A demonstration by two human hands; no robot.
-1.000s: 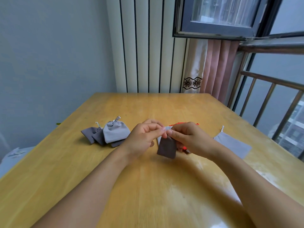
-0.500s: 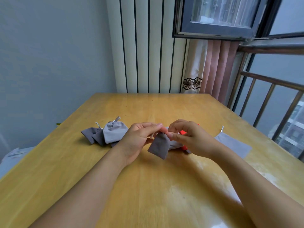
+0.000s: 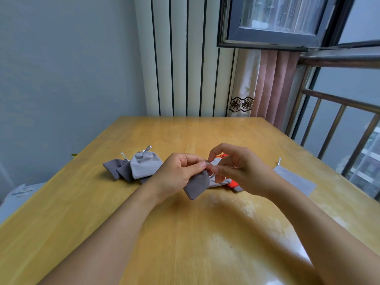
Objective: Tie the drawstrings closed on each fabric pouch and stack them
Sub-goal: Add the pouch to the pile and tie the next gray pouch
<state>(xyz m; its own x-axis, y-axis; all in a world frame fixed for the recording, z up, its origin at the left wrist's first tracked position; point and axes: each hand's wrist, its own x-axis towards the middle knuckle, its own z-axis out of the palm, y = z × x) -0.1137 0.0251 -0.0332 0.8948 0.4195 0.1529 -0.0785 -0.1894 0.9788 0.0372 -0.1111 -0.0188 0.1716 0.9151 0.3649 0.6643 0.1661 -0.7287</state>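
Observation:
A dark grey pouch (image 3: 196,185) hangs tilted just above the wooden table (image 3: 185,233), its gathered neck pinched by my left hand (image 3: 178,171). My right hand (image 3: 236,169) meets it at the neck, fingertips pinching the pouch's thin drawstring. To the left lies a pile of tied pouches (image 3: 133,167), a light grey one on top of darker ones. Under my right hand lie a light grey pouch (image 3: 216,178) and an orange one (image 3: 233,184), mostly hidden. A flat light grey pouch (image 3: 296,181) lies to the right.
A white ribbed radiator panel (image 3: 185,58) and a pink curtain (image 3: 271,83) stand behind the table's far edge. A metal railing (image 3: 339,124) runs along the right side. Something pale (image 3: 18,190) lies below the table's left edge.
The dark pouch has swung from hanging straight down to tilted toward the left. My right hand's fingers have lifted and spread above the neck while both hands stay together.

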